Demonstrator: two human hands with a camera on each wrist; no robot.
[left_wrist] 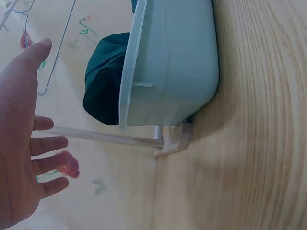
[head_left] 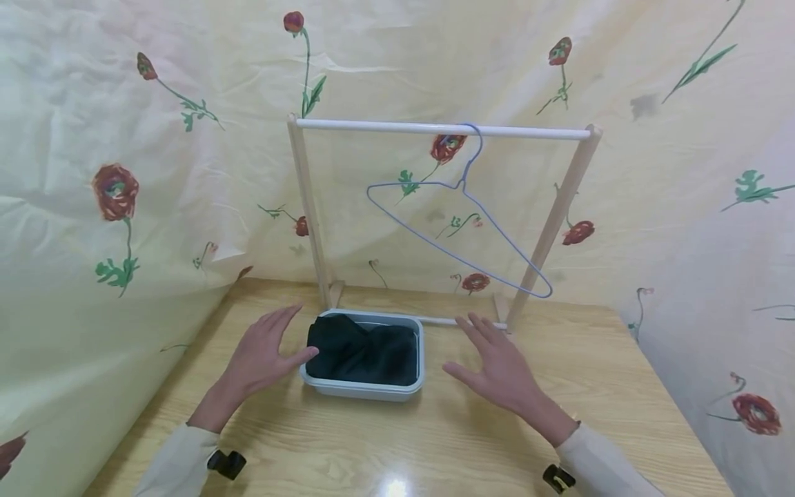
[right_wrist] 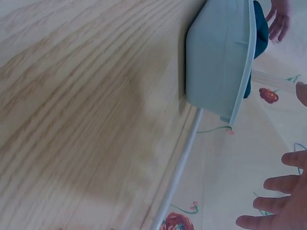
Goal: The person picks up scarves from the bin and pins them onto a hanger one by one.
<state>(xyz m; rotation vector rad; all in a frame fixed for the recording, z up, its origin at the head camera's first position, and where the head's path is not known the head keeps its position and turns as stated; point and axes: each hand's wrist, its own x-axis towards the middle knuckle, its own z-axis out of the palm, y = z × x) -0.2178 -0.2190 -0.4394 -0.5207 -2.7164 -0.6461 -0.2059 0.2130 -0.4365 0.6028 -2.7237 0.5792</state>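
Observation:
A dark green folded cloth (head_left: 363,351) lies in a pale blue-grey plastic basin (head_left: 366,391) on the table. To the basin's left is my left hand (head_left: 263,352), fingers extended and thumb near the rim; the left wrist view shows this hand (left_wrist: 19,139) apart from the basin (left_wrist: 172,57). My right hand (head_left: 497,366) hovers to the basin's right with spread fingers, holding nothing. In the right wrist view its fingers (right_wrist: 276,184) stand away from the basin (right_wrist: 218,57). Behind, a blue wire hanger (head_left: 428,238) hangs by its hook from a rack's white bar (head_left: 385,127).
The rack's wooden posts (head_left: 307,214) stand at the back of the wood-grain table (head_left: 373,449), with a low white rod (head_left: 441,321) between them behind the basin. Flower-printed fabric (head_left: 205,90) covers the back and sides.

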